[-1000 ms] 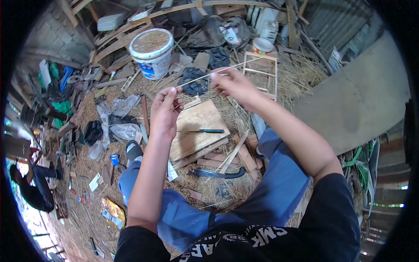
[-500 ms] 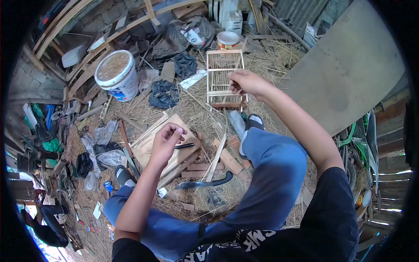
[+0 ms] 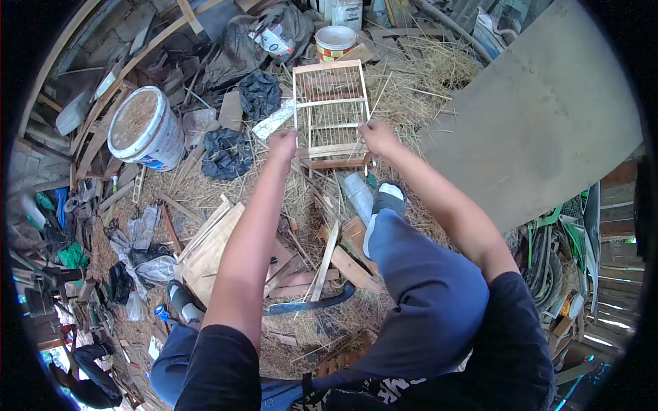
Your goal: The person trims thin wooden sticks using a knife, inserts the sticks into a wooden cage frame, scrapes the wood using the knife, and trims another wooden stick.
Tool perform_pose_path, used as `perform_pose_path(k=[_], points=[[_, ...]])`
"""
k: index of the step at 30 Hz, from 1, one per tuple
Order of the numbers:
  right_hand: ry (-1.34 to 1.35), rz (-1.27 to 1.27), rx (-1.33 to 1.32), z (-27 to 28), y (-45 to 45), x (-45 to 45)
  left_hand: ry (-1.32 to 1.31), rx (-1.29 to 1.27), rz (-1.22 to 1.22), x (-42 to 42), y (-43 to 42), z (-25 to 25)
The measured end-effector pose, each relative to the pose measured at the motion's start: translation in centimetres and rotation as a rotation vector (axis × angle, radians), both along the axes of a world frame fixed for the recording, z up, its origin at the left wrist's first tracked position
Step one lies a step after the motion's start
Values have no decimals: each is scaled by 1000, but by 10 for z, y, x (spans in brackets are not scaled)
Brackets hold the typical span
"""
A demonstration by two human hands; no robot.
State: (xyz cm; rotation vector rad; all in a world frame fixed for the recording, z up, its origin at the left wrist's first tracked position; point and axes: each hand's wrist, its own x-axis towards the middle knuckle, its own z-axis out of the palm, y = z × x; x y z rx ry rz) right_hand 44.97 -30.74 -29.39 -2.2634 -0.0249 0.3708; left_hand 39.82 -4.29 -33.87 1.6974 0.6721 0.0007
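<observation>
Straw and shavings are covering the ground [image 3: 425, 89] of this cluttered workspace, and a large grey sheet [image 3: 534, 116] is slanting down the right side. A barred wooden frame [image 3: 336, 100] is sitting toward the top middle, its long sides running away from the wearer. The left hand [image 3: 282, 145] is closing its fingers on the frame's left side near the lower end, and the right hand [image 3: 378, 138] is pinching the right side at about the same level.

Between the frame's right edge and the grey sheet, a band of loose straw is giving the widest room for moving sideways. The left edge is having less — a pale strip [image 3: 274, 120] is lying near it, with crumpled black plastic [image 3: 227, 154] farther out. A small round tub [image 3: 336, 42] is standing just beyond the far edge, and a sandalled foot [image 3: 389, 200] is resting near the lower right corner.

Closer in, a curved dark-handled tool [image 3: 312, 303] is lying across scraps, to the right of some stacked boards [image 3: 209, 253]. A big bucket [image 3: 145, 127] is standing well apart on the left, and another person [image 3: 89, 370] is showing at the lower left.
</observation>
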Motion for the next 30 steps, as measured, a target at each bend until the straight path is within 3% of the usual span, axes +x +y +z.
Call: perform_pose_path(k=[3, 7, 10, 13, 14, 18, 23, 27, 30], points=[[6, -76, 111, -2, -3, -2, -23, -29, 116, 8, -18, -20], [-16, -34, 174, -15, -11, 0, -110, 159, 44, -3, -39, -29], [-55, -80, 236, -1, -16, -16, -222, 356, 180, -10, -63, -25], [-90, -117, 302, 38, -23, -33, -303, 367, 224, -16, -69, -12], [-103, -134, 372, 53, -27, -39, -359, 120, 232, -17, -68, -5], [-161, 2, 403, 125, -44, -57, -482, -93, 253, -64, -70, 112], [-45, 268, 707, 245, -33, -151, -720, -118, 218, -176, -26, 224], [15, 467, 811, 311, 2, -225, -900, -259, 296, -285, 22, 274], [152, 464, 887, 333, 48, -277, -917, -161, 392, -358, 52, 284]])
